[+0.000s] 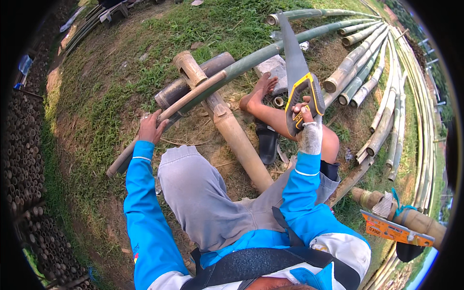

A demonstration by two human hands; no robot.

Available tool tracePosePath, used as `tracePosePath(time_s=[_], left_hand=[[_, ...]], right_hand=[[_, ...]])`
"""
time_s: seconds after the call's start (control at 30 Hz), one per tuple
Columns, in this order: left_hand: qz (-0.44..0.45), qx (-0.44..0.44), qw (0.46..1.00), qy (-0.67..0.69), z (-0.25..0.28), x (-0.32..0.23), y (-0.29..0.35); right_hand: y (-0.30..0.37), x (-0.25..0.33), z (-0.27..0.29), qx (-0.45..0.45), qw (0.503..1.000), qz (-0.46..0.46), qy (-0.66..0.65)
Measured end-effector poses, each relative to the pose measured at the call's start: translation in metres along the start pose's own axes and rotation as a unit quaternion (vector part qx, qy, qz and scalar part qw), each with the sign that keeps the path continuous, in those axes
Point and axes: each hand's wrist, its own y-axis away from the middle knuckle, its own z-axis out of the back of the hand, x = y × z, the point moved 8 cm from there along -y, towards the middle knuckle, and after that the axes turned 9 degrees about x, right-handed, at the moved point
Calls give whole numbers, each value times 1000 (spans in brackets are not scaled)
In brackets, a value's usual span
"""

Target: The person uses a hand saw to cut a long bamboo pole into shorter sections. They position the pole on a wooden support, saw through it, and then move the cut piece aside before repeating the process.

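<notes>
My left hand (152, 126) is closed on a long bamboo pole (241, 66), near its lower left end. The pole is green along its far length, with a brown strip toward my hand. It lies across a bamboo stand (244, 145), made of a thick slanting post and a darker crosspiece (217, 65). In my right hand (307, 116), which wears a pale glove or wrap at the wrist, is a handsaw (296, 55) gripped by its yellow and black handle. The blade points up and away, its tip near the pole; whether they touch I cannot tell.
Cut bamboo poles (357, 58) fan out at the right. My bare foot (261, 89) is by a grey block (274, 70), near a black sandal (267, 142). An orange packaged blade (391, 227) hangs by a bamboo bar (420, 222). Stacked bamboo pieces (24, 154) line the left.
</notes>
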Motion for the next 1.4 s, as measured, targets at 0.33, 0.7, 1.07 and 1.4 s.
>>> tracePosePath(time_s=[0.33, 0.7, 1.07, 1.4], left_hand=[[53, 120, 991, -12, -23, -59, -70], [147, 198, 965, -87, -23, -85, -99], [166, 177, 965, -96, 4, -13, -27], [221, 209, 949, -82, 32, 60, 50]], right_hand=[[11, 63, 1, -2, 991, 103, 83], [13, 50, -12, 11, 993, 74, 96], [26, -26, -69, 151, 982, -107, 36], [69, -72, -139, 256, 945, -202, 0]])
